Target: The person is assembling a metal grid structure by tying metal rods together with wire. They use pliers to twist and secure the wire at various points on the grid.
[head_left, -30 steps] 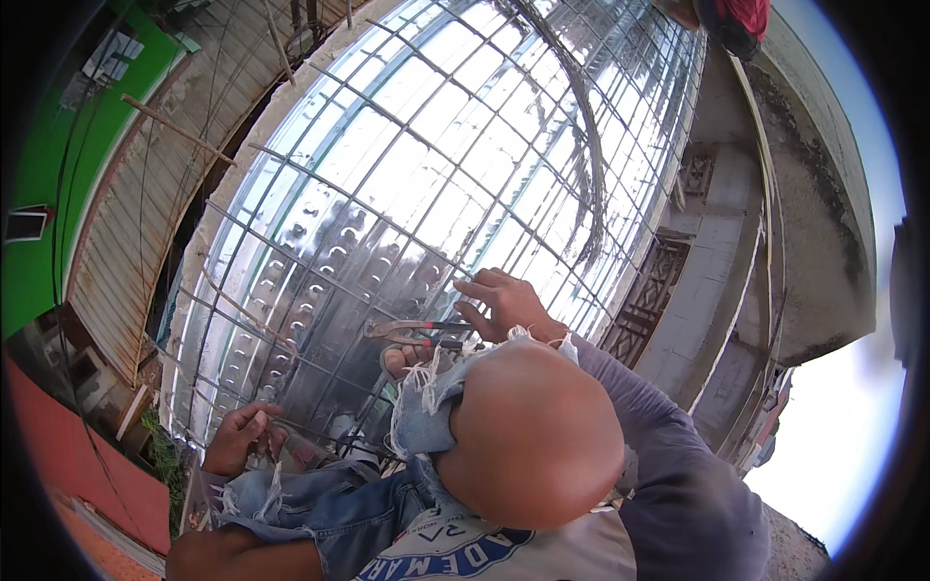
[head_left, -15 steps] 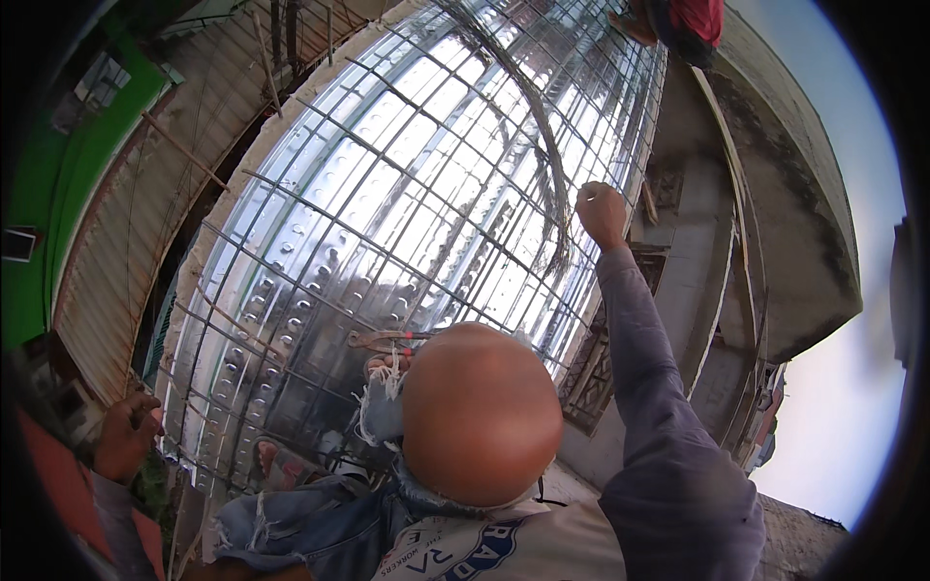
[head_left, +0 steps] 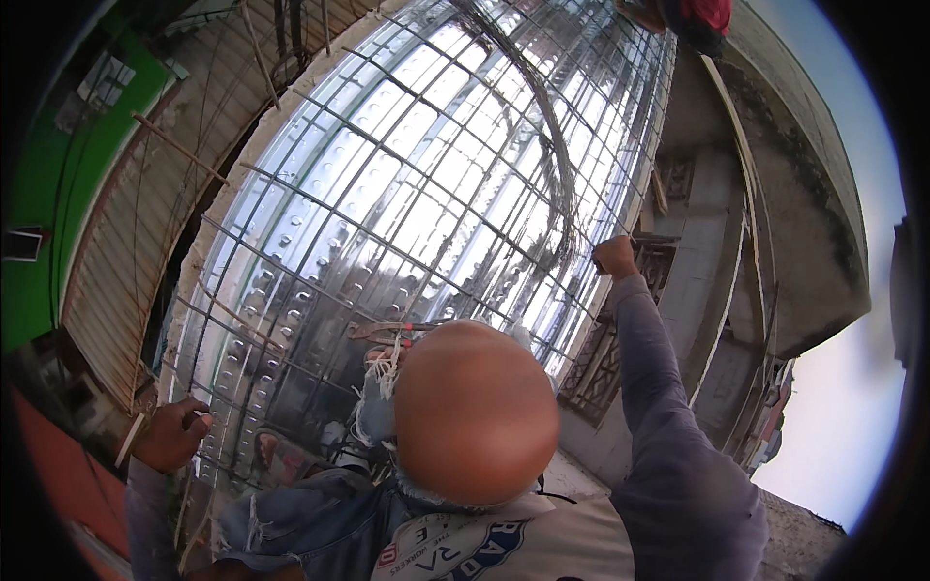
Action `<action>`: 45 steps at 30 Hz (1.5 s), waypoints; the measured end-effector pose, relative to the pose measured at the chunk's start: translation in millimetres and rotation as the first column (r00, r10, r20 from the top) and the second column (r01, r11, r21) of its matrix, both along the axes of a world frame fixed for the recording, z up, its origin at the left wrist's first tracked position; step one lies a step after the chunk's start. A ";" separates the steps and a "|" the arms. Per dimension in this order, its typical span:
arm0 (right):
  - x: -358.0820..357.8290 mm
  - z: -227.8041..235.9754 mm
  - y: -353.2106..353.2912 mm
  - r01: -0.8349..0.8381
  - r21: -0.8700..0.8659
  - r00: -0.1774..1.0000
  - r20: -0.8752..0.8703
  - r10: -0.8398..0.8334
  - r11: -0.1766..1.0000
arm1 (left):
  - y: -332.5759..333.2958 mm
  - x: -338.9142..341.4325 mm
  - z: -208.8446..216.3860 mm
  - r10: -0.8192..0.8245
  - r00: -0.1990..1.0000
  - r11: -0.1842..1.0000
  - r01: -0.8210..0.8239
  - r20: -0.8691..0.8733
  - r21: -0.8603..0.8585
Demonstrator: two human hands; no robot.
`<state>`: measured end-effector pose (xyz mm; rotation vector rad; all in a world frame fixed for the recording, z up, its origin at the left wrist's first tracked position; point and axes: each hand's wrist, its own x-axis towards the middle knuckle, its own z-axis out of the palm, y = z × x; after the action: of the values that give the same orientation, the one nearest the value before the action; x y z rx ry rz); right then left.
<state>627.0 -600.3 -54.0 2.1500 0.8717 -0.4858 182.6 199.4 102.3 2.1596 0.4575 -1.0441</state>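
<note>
A grid of steel rebar (head_left: 426,172) lies over shiny, dimpled metal decking (head_left: 373,208). My right hand (head_left: 616,257) is closed in a fist at the right edge of the grid, near the lower end of a long bundle of thin wire (head_left: 554,145). Whatever that fist holds is hidden. At the lower left my left hand (head_left: 172,436) has its fingers curled together beside the deck's edge; I cannot make out anything in them. Pincers with red on the handles (head_left: 383,332) lie beside my bare knee (head_left: 477,414), which pokes through frayed jeans.
Another person in red (head_left: 705,15) is at the far right end of the deck. A concrete rim (head_left: 218,208) borders the left side, with a rusty corrugated roof (head_left: 126,281) beyond. To the right stand a grey wall (head_left: 712,218) and a decorative grille (head_left: 593,373).
My right hand has come down and closer along the grid's right edge, still closed. My left hand has moved right, to the deck's near-left corner. The view has shifted slightly.
</note>
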 end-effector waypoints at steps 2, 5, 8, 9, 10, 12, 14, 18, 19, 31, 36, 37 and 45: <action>-67.6 0.3 -32.9 0.651 0.514 0.637 0.030 -0.770 0.559 | 1.0 -0.6 -0.8 0.066 0.994 0.997 -0.068 0.085 0.022; -188.6 31.8 -107.1 0.960 0.191 0.216 -0.030 -0.976 0.207 | 6.0 -2.8 -5.8 0.165 0.974 0.985 -0.169 0.157 0.016; -285.8 89.9 -190.6 0.983 -0.083 0.181 0.291 -0.939 0.164 | 18.6 12.0 -3.7 0.039 0.992 0.999 -0.041 0.116 0.014; -297.8 116.4 -219.0 0.976 0.070 0.170 0.338 -0.926 0.205 | 23.4 24.0 1.5 -0.037 0.992 0.999 0.035 0.124 0.022; -308.4 144.9 -244.8 0.961 0.176 0.122 0.422 -0.899 0.213 | 25.9 39.6 8.3 -0.118 0.984 0.993 0.116 0.133 0.026; -289.9 191.4 -287.3 0.977 0.157 0.026 0.575 -0.818 0.141 | 23.3 85.4 25.4 -0.129 0.972 0.991 0.123 0.194 0.045; -266.4 236.5 -311.4 0.820 0.545 -0.246 0.613 -0.751 0.176 | 12.6 138.6 49.2 -0.144 0.942 0.989 0.131 0.303 0.062; -269.5 296.0 -307.6 0.637 0.762 -0.451 0.492 -0.745 0.117 | -12.5 201.4 107.9 -0.163 0.736 0.987 0.121 0.657 0.110; -276.9 303.5 -302.4 0.598 0.795 -0.485 0.463 -0.742 0.105 | -11.7 202.4 123.1 -0.114 0.658 0.991 0.124 0.744 0.042; -93.8 351.1 105.8 -0.080 0.954 0.567 0.282 -0.774 0.288 | -43.8 204.5 105.5 0.219 0.826 0.865 0.081 0.520 -0.494; -109.1 399.8 415.8 0.103 0.932 0.976 -0.162 0.145 0.348 | -76.3 171.9 125.0 0.126 0.529 0.949 0.181 0.839 -0.257; -123.9 407.7 460.2 0.175 0.936 0.922 -0.265 0.282 0.307 | -79.5 165.8 131.7 0.176 0.516 0.938 0.171 0.838 -0.302; -120.6 411.5 587.6 0.344 0.887 0.915 -0.241 0.325 -0.310 | -21.7 122.9 160.4 0.694 0.646 0.474 -0.077 0.319 -0.877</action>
<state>506.4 -12.7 357.5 3.7416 2.1084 -0.0281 305.5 177.7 262.7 1.2733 0.0931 -0.0580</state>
